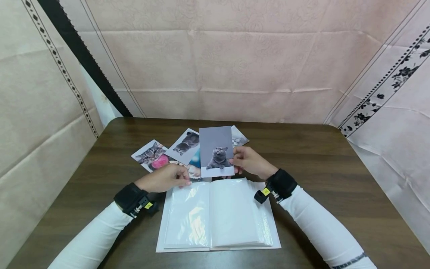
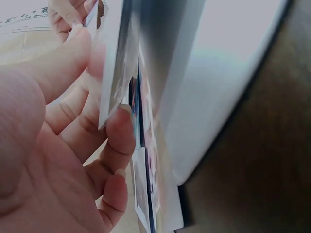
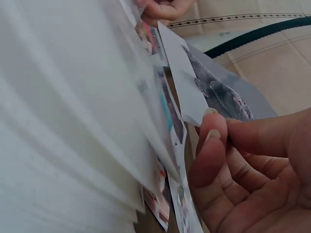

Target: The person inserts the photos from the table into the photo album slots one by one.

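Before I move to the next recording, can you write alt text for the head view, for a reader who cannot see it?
The right hand pinches a photo of a grey cat upright above an open white photo album on a dark wooden table. The left hand rests at the album's top left corner, with more cat photos spread behind.

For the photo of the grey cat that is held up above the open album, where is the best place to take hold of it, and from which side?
Grip the grey cat photo by its plain white lower margin, coming from the right side, as the right hand pinches it now. It stands upright and thin, so an edge pinch probably suits it, and fingers stay off the picture. The left hand rests by the album.
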`<state>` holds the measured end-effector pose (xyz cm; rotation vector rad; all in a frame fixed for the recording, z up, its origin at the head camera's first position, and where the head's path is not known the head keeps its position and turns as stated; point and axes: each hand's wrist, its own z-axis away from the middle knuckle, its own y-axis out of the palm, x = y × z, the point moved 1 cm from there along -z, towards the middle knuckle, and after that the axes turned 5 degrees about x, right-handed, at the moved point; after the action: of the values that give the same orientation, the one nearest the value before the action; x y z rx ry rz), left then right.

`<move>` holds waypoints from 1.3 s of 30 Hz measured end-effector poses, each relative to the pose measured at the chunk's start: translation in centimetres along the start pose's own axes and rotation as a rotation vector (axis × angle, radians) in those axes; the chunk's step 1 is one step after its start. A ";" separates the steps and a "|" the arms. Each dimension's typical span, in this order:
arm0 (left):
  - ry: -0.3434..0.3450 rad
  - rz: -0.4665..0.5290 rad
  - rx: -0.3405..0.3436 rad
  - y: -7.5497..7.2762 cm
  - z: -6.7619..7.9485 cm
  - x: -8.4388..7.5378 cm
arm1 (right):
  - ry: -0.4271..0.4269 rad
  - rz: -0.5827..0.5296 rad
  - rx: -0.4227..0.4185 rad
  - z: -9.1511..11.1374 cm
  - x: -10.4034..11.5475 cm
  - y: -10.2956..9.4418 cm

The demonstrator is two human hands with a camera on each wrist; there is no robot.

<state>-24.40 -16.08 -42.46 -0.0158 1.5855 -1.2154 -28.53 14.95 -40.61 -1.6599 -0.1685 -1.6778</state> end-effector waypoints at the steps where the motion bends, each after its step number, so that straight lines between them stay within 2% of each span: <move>1: -0.002 0.000 0.005 0.0 0.0 0.0 | -0.006 0.002 0.010 -0.1 0.0 0.1; 10: -0.016 -0.021 0.058 -0.8 0.5 -0.2 | -0.047 0.041 0.073 -1.4 0.4 0.8; 18: -0.010 -0.039 0.098 -1.4 0.6 0.1 | 0.003 0.012 0.148 -2.5 1.2 1.0; 22: 0.012 -0.033 0.110 -1.5 0.7 0.0 | 0.018 0.020 0.144 -2.9 1.5 1.0; 30: 0.043 0.001 0.110 -1.6 1.0 -0.3 | 0.025 0.015 0.141 -3.4 1.3 1.1; 39: 0.057 -0.008 0.094 -2.0 0.9 0.0 | 0.030 -0.006 0.212 -3.6 1.6 1.3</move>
<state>-24.82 -17.64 -41.02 0.0743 1.5772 -1.3056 -30.46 11.26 -40.23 -1.4770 -0.3262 -1.6281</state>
